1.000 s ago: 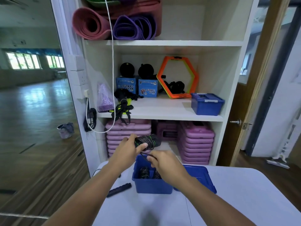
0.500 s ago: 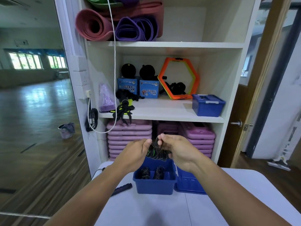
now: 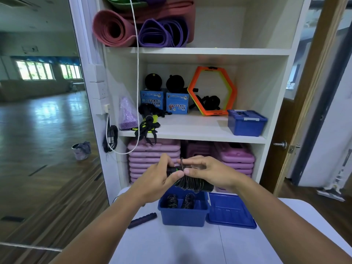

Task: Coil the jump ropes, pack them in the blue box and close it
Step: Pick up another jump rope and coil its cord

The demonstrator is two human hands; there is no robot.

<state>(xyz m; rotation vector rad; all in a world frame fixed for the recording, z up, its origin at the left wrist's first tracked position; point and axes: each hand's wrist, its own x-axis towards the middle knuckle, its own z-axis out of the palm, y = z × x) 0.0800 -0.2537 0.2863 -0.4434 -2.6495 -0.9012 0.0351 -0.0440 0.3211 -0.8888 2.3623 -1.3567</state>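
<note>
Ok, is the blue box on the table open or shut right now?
Open. The blue box has no lid on; the lid lies flat on the table beside it, and two coiled ropes show inside.

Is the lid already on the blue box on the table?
No, the flat blue plastic lid lies on the white table right of the open blue plastic box.
</note>
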